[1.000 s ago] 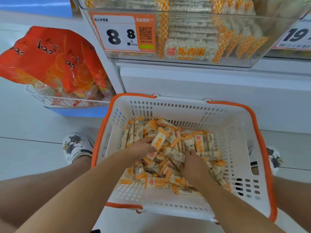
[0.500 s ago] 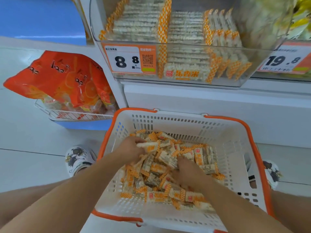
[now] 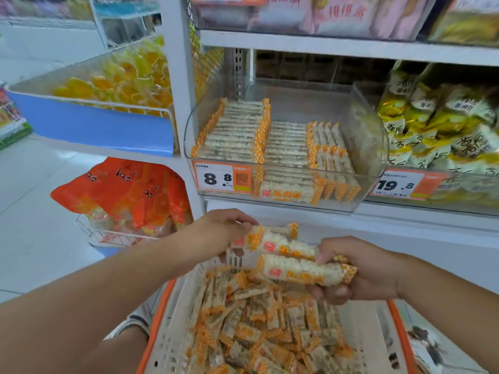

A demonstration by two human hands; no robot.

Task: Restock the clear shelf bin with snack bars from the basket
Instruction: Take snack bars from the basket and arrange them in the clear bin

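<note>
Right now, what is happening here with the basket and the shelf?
A person is restocking. Both hands are raised above the white basket, which is full of loose snack bars. The left hand and the right hand grip a few held bars between them. The clear shelf bin above, tagged 8.8, holds neat rows of the same bars, with room at its back right. The held bars are not yet in the bin.

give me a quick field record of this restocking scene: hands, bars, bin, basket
left hand: pinches the end of a snack bar
right hand: grips two or more snack bars by their right ends
held bars: raised above the basket, below the bin
clear shelf bin: partly filled, neat rows at left and middle, right side bare
basket: white with orange rim, holds a loose pile of bars
price tag: reads 8.8
</note>
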